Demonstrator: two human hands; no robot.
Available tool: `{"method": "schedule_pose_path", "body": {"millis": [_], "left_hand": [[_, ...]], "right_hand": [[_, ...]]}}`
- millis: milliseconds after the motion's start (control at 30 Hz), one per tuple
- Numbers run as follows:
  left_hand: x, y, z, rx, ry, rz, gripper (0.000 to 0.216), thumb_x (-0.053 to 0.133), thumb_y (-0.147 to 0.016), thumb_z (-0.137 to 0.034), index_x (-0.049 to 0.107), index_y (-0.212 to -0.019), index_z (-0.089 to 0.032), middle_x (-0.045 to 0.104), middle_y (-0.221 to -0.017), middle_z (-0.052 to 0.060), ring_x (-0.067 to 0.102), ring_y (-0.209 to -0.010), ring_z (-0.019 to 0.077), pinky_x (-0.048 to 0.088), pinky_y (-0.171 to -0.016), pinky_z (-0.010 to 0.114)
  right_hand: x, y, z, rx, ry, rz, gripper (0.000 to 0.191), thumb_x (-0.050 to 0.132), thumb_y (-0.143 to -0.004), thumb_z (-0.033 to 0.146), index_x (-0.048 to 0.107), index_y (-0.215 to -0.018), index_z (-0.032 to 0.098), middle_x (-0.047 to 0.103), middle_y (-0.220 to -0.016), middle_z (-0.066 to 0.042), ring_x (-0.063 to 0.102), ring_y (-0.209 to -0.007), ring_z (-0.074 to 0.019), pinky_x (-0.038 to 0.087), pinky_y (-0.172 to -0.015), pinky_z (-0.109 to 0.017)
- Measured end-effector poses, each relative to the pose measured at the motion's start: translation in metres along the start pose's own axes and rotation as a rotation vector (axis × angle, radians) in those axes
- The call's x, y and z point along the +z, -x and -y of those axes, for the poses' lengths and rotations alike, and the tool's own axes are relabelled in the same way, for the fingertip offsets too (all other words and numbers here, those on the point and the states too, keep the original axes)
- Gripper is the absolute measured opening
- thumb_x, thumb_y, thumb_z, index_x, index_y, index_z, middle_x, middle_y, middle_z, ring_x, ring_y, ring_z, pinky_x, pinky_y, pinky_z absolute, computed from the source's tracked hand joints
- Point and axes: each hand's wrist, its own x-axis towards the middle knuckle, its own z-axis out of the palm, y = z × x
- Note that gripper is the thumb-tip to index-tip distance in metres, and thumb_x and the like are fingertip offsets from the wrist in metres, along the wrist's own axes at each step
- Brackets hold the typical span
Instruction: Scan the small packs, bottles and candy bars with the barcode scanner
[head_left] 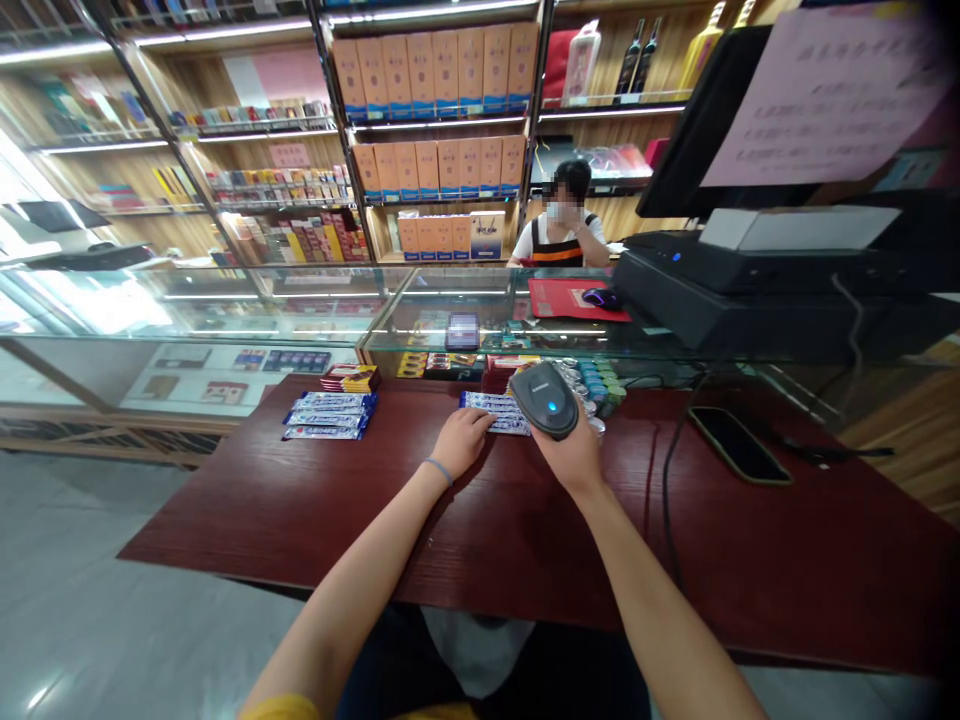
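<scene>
My right hand (574, 462) is wrapped round the handle of a dark grey barcode scanner (541, 392) with a blue light on top, held over the table. Beneath and left of the scanner lies a group of blue-and-white stick packets (510, 413), partly hidden by it. My left hand (461, 442) rests on the table at their left end, fingertips touching them and fingers laid out. Farther left is a second group of blue-and-white stick packets (330, 414), with red-and-yellow packs (351, 377) behind it.
A scanner cable (667, 490) crosses the dark red table (300, 520). A phone (739, 445) lies at right. Cans (600, 385) stand behind the scanner. Beyond are a glass display counter (420, 300), a mouse (600, 298), a monitor (705, 120) and a seated person (562, 225).
</scene>
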Motion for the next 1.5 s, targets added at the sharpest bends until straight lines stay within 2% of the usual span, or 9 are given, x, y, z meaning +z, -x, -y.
{"method": "schedule_pose_path", "body": {"millis": [200,333,600,800,1000,1100,1200,1333,1500], "left_hand": [[-0.027,0.005,0.003,-0.027,0.018,-0.056,0.038,0.059,-0.092,-0.02,0.067,-0.13,-0.021,0.065,-0.128,0.016,0.058,-0.122,0.0311,0.045,-0.108,0.051],[-0.059,0.023,0.019,-0.085,-0.066,-0.114,0.037,0.056,-0.094,-0.018,0.066,-0.129,-0.022,0.065,-0.129,0.013,0.059,-0.122,0.0275,0.047,-0.109,0.047],[-0.127,0.104,0.073,-0.274,-0.316,-0.176,0.038,0.053,-0.096,-0.017,0.061,-0.133,-0.022,0.064,-0.126,0.011,0.06,-0.117,0.0249,0.051,-0.104,0.042],[-0.161,0.156,0.1,-0.425,-0.457,-0.121,0.038,0.049,-0.097,-0.018,0.061,-0.133,-0.022,0.063,-0.124,0.012,0.059,-0.115,0.0258,0.05,-0.102,0.042],[-0.164,0.172,0.115,-0.564,-0.505,-0.098,0.046,0.043,-0.097,-0.015,0.059,-0.14,-0.021,0.056,-0.139,0.015,0.054,-0.128,0.0277,0.045,-0.11,0.045],[-0.16,0.171,0.121,-0.639,-0.505,-0.01,0.057,0.043,-0.095,-0.013,0.049,-0.15,-0.024,0.04,-0.16,0.014,0.037,-0.147,0.0322,0.033,-0.12,0.055],[-0.159,0.17,0.124,-0.718,-0.476,0.096,0.062,0.042,-0.095,-0.015,0.041,-0.156,-0.028,0.034,-0.165,0.011,0.026,-0.153,0.034,0.024,-0.121,0.063],[-0.159,0.169,0.121,-0.733,-0.49,0.076,0.057,0.042,-0.096,-0.018,0.046,-0.152,-0.028,0.044,-0.158,0.012,0.036,-0.147,0.0318,0.023,-0.121,0.063],[-0.16,0.17,0.116,-0.692,-0.516,-0.011,0.045,0.048,-0.097,-0.022,0.059,-0.141,-0.03,0.064,-0.132,0.01,0.051,-0.126,0.0295,0.03,-0.116,0.059]], "right_hand": [[0.007,0.005,-0.001,-0.035,-0.001,0.021,0.05,0.07,-0.076,0.046,0.061,-0.117,0.02,0.076,-0.1,-0.014,0.072,-0.101,-0.0323,0.057,-0.081,-0.041],[0.013,0.012,0.004,-0.016,0.013,0.063,0.049,0.069,-0.075,0.05,0.063,-0.114,0.021,0.076,-0.095,-0.011,0.073,-0.092,-0.0326,0.057,-0.073,-0.04],[0.029,0.035,0.017,-0.138,0.084,0.218,0.045,0.068,-0.076,0.047,0.063,-0.115,0.025,0.076,-0.078,-0.003,0.076,-0.076,-0.0297,0.052,-0.057,-0.031],[0.042,0.048,0.027,-0.43,0.065,0.266,0.035,0.061,-0.084,0.039,0.063,-0.114,0.02,0.077,-0.084,-0.006,0.074,-0.063,-0.0251,0.053,-0.056,-0.03],[0.045,0.059,0.037,-0.575,0.06,0.333,0.042,0.06,-0.086,0.034,0.059,-0.126,0.02,0.078,-0.085,-0.006,0.075,-0.065,-0.0253,0.052,-0.057,-0.03],[0.046,0.062,0.037,-0.606,0.062,0.349,0.041,0.059,-0.087,0.031,0.057,-0.127,0.021,0.077,-0.082,-0.004,0.075,-0.063,-0.0247,0.051,-0.055,-0.029],[0.048,0.064,0.035,-0.58,0.07,0.359,0.039,0.061,-0.085,0.031,0.059,-0.123,0.022,0.076,-0.081,-0.003,0.074,-0.062,-0.0243,0.05,-0.055,-0.029],[0.049,0.065,0.032,-0.544,0.076,0.366,0.038,0.062,-0.082,0.031,0.061,-0.119,0.023,0.076,-0.079,-0.003,0.074,-0.062,-0.0243,0.05,-0.055,-0.029],[0.049,0.065,0.032,-0.572,0.06,0.359,0.035,0.06,-0.084,0.03,0.059,-0.118,0.024,0.075,-0.079,-0.002,0.073,-0.061,-0.0241,0.048,-0.054,-0.029]]}}
